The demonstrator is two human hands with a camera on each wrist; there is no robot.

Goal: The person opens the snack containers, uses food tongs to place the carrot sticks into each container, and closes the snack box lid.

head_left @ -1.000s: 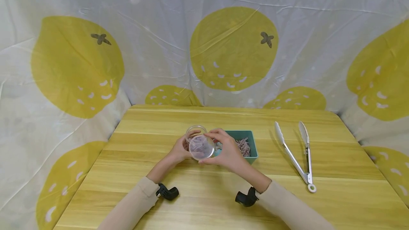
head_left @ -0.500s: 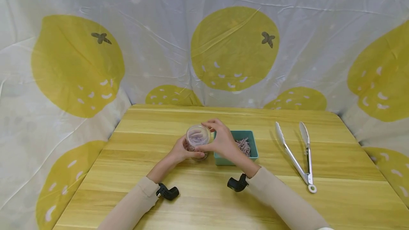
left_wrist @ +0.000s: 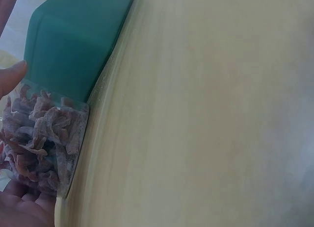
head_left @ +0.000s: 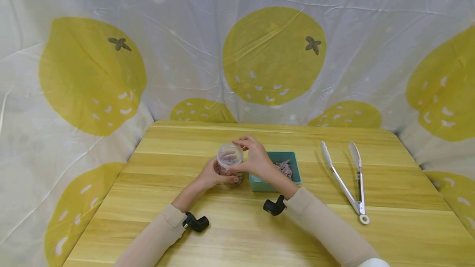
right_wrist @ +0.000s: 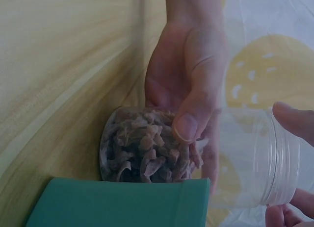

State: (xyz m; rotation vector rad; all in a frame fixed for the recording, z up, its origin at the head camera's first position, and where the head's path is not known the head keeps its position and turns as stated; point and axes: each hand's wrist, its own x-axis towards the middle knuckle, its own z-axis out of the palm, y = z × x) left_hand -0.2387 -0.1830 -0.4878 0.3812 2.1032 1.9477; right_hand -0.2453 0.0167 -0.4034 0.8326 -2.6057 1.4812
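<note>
A clear plastic jar (right_wrist: 240,158) stands upright on the table, its lower part filled with purplish-grey strips (right_wrist: 147,148). My left hand (head_left: 209,176) grips the jar low on its side, with the thumb across the front. Around the clear lid (head_left: 230,153) at the jar's top, my right hand (head_left: 257,160) pinches with thumb and fingers. The lid sits level on the mouth; whether it is fully screwed down I cannot tell. Immediately right of the jar is a teal box (head_left: 261,186), partly covered by my right hand, holding more strips (head_left: 283,169).
Metal tongs (head_left: 343,186) lie spread apart on the right of the wooden table (head_left: 230,234). A lemon-print curtain (head_left: 178,52) hangs behind the table and along both sides.
My right hand has brought the lid from a tilted position in front of the jar onto its mouth and shifted slightly up and left. My left hand has stayed around the jar.
</note>
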